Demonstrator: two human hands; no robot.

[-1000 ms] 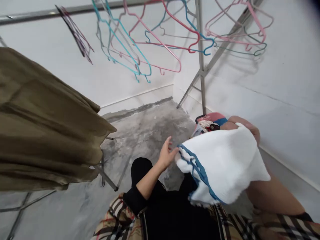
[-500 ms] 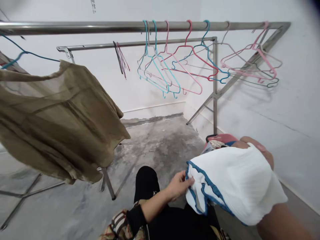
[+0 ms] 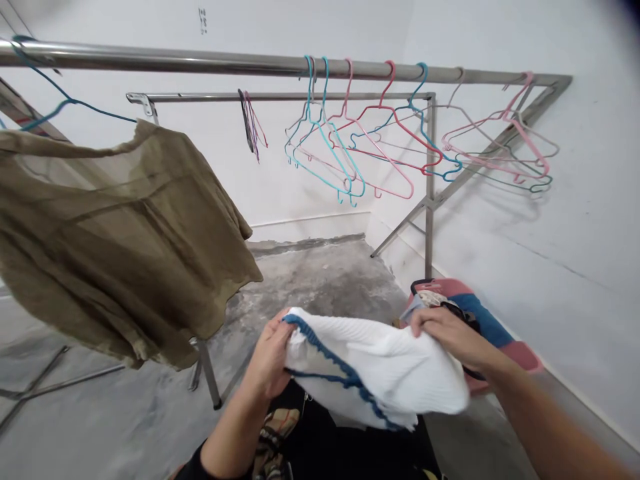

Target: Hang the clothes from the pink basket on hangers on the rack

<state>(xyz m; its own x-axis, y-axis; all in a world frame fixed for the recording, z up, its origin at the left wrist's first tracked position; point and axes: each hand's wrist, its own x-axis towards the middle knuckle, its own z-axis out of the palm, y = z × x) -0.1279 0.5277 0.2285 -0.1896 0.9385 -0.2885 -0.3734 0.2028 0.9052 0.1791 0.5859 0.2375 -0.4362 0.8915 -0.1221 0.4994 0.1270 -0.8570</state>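
A white ribbed garment [image 3: 395,360] with blue ruffled trim is stretched sideways between my two hands, low in front of my lap. My left hand [image 3: 273,350] is closed on its trimmed corner. Up on the opposite side, my right hand [image 3: 445,333] pinches the white cloth near its upper edge. Folds of the cloth hide some of my fingertips. What kind of garment it is cannot be made out.
A steel rail [image 3: 200,61] crosses above, carrying several hangers, among them a red hanger [image 3: 395,120]. At left hangs an olive-brown top [image 3: 150,247] on a blue hanger [image 3: 73,101]. A pink basket [image 3: 525,357] with clothes stands on the floor at right.
My left hand and the white garment have moved left. My right hand, earlier behind the cloth, now shows gripping its upper edge, and the basket is more exposed.
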